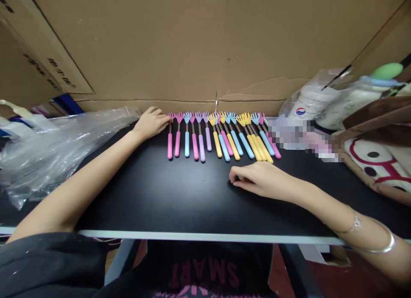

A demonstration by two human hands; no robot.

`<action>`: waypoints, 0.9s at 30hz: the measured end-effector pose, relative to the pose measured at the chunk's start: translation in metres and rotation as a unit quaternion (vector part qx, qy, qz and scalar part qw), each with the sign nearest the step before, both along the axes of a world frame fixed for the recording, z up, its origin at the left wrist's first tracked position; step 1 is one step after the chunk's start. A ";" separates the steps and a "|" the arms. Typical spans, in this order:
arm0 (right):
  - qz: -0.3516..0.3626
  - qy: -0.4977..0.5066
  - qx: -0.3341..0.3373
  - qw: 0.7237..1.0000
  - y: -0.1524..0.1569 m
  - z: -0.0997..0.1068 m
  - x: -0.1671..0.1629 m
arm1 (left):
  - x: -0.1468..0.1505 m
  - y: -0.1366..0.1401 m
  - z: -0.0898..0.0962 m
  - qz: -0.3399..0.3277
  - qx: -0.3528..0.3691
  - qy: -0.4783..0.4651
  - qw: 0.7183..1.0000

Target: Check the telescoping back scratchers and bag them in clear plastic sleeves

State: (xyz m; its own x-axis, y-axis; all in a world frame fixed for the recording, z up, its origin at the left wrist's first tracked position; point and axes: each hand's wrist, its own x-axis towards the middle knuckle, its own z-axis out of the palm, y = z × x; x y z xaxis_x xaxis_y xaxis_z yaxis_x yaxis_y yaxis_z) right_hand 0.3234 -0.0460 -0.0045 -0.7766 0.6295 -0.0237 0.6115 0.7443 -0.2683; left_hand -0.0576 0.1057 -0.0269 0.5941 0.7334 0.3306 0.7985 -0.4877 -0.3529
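Many small back scratchers with claw-shaped heads and pink, blue, purple and yellow handles lie side by side, heads toward the cardboard. My left hand (153, 122) is at the left end of the row, its closed fingertips on the head end of the outermost pink back scratcher (170, 146). Below the right half of the row, my right hand (257, 178) rests near the tabletop with fingers curled in and nothing visible in them. Closest to it are the yellow back scratchers (261, 148), some of which lie bunched together, heads overlapping.
A black table (180, 199) has a pale front edge. Cardboard (180, 45) walls the back. Clear plastic bags (64, 148) lie left. At right are a bagged white cup (310, 103), a bottle (366, 96), a partly blurred clear packet (285, 133) and a brown bag (359, 118).
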 end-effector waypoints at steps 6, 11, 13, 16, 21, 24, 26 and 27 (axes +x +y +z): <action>-0.025 0.036 -0.039 0.998 0.004 0.002 0.001 | 0.015 -0.046 0.002 0.046 -0.048 -0.135 0.989; -0.083 0.199 -0.101 0.971 0.019 0.004 0.009 | 0.030 -0.069 -0.007 0.006 -0.185 -0.201 0.962; -0.133 0.269 -0.075 0.951 0.030 0.005 0.020 | 0.032 -0.071 -0.013 0.006 -0.227 -0.196 0.954; -0.219 0.289 0.014 0.932 0.050 0.003 0.041 | 0.031 -0.071 -0.017 0.020 -0.258 -0.190 0.947; -0.221 0.145 0.102 0.959 0.078 -0.012 0.066 | 0.030 -0.072 -0.018 0.013 -0.285 -0.212 0.935; -0.191 0.073 0.128 0.971 0.086 -0.026 0.066 | 0.031 -0.074 -0.018 0.004 -0.286 -0.212 0.935; -0.192 0.040 0.141 0.970 0.087 -0.032 0.064 | 0.032 -0.075 -0.017 -0.008 -0.278 -0.203 0.939; -0.198 0.028 0.144 0.969 0.087 -0.034 0.063 | 0.033 -0.076 -0.017 -0.013 -0.273 -0.198 0.941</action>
State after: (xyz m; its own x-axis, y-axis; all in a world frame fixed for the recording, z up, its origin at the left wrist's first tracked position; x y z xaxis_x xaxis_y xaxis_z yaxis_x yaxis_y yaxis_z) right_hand 0.3866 0.0410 -0.0388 -0.4669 0.8532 0.2324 0.8554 0.5024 -0.1261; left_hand -0.0241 0.0293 -0.0442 0.5242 0.8446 0.1089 0.7995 -0.5321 0.2787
